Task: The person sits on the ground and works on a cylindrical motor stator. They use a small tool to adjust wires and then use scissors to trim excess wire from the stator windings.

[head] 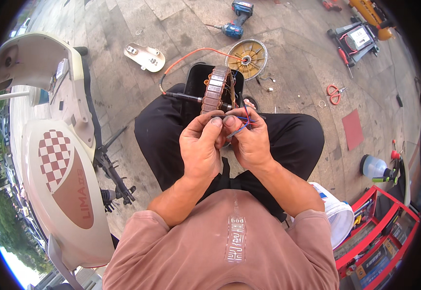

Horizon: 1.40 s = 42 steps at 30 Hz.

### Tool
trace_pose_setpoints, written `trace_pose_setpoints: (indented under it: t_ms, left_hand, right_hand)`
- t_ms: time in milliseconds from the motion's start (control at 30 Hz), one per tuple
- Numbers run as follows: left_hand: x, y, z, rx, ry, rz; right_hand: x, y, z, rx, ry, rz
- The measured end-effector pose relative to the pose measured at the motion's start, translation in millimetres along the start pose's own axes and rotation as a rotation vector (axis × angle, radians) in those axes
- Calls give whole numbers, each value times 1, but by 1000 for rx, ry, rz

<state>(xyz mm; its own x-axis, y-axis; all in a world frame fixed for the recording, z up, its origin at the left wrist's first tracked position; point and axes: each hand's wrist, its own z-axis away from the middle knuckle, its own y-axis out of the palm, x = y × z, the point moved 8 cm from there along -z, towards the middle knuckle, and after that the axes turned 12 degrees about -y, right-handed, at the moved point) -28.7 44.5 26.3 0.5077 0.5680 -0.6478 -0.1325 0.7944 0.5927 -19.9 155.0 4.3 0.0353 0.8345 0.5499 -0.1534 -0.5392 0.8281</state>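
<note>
My left hand (201, 143) and my right hand (249, 136) meet above my lap, thumbs side by side. Between the fingertips of both hands runs a thin dark wire or sleeve. Several thin blue, red and black wires (247, 117) pass through the fingers of my right hand. Just beyond the hands stands a hub motor stator (213, 90) with its shaft, over a black container (196, 74). An orange cable (196, 50) arches from the shaft end to the round metal hub cover (257, 59) on the pavement. What the hidden fingers touch cannot be told.
A cordless driver (235, 27) and a beige plastic cover (144, 58) lie ahead. Orange-handled scissors (334, 96), red sandpaper (352, 129) and a screwdriver (344, 59) lie right. A scooter body (65, 181) stands left; a white bucket (341, 221) and red tool rack (372, 232) are near my right side.
</note>
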Motion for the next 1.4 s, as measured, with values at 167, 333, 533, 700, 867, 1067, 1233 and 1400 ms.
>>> trace_pose_setpoints:
  t_ms: [167, 333, 533, 700, 867, 1067, 1233, 1400]
  left_hand:
    - [-35, -7, 6, 41, 264, -339]
    - [-62, -4, -14, -105, 527, -1270]
    - [-37, -11, -37, -24, 402, -1220]
    - [-21, -29, -49, 106, 184, -787]
    - [-21, -36, -51, 59, 145, -563]
    - [-22, -21, -55, 74, 186, -739]
    - [-20, -22, -49, 92, 159, -649]
    - [-17, -24, -45, 97, 172, -562]
  right_hand:
    - [15, -29, -5, -263, -132, 120]
    - [-2, -36, -9, -322, -43, 66]
    - [-4, -31, -12, -344, -136, 132]
    - [30, -21, -9, -313, -311, 219]
    - [39, -9, -10, -261, -311, 221]
    - [3, -23, -29, -336, -61, 160]
    - [-5, -34, -21, -409, -24, 150]
    - [-12, -29, -19, -395, -36, 62]
